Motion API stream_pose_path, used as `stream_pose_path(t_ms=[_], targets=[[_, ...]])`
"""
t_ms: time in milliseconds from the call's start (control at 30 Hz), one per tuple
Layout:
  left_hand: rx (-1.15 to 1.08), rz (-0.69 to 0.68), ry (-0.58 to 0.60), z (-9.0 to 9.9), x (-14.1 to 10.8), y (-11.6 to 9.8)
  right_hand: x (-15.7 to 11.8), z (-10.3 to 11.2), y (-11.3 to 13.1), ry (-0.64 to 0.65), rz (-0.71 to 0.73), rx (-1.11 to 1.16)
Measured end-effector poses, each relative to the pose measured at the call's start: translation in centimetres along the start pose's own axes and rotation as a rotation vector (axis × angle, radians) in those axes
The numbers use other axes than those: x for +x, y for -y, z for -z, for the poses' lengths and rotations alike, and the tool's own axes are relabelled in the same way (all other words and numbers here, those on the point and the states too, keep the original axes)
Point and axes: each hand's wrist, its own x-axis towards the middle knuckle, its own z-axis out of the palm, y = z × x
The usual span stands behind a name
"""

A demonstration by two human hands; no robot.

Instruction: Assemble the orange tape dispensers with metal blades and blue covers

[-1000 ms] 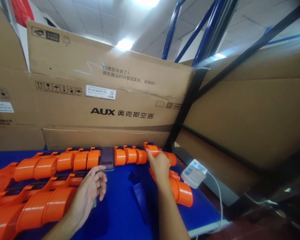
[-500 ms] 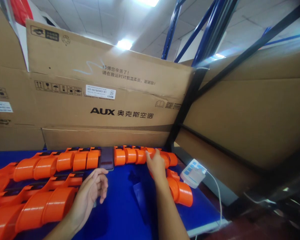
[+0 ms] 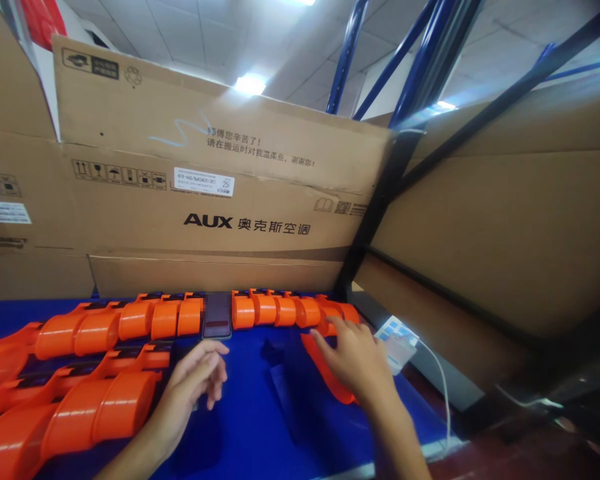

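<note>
Curved orange plastic parts with dark strips stand in a back row and a front-left row on the blue tabletop. My left hand hovers right of the front-left row, fingers loosely curled and apart, seemingly holding nothing. My right hand is over the right end of the tabletop, thumb and fingers spread. Under it shows an orange part, largely hidden by the hand; whether they touch I cannot tell. Between two stretches of the back row lies a dark, flat, phone-like object.
Behind the rows stands a printed cardboard panel. A dark metal rack post rises at the right. Beside my right hand sits a white-and-blue device with a white cable. Dark blue material lies mid-table.
My right hand has moved right and nearer, from the back row to over the orange parts at the right. My left hand has hardly moved. The view has shifted slightly.
</note>
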Motion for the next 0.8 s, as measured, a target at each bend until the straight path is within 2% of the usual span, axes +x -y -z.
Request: stream_pose_path(t_ms=[100, 200, 333, 467, 667, 800], targets=[[0.057, -0.012, 0.039, -0.3, -0.2, 0.1, -1.5, -0.3, -2.1, 0.050, 0.048, -0.178], [0.086, -0.035, 0.060, -0.5, -0.2, 0.2, -2.0, -1.3, -3.1, 0.092, 0.116, -0.251], [0.099, -0.042, 0.063, -0.4, -0.1, 0.2, -2.1, -2.4, -2.6, 0.043, 0.156, -0.263], [0.109, -0.046, 0.066, -0.3, 0.0, 0.3, -2.1, -2.6, -1.5, -0.009, 0.162, -0.247], [0.096, -0.035, 0.065, -0.3, -0.1, 0.4, -2.7, -0.3, -0.1, -0.151, 0.130, -0.159], [0.101, -0.049, 0.054, -0.5, 0.0, 0.1, -4.2, 2.0, 2.6, -0.212, 0.206, 0.012]])
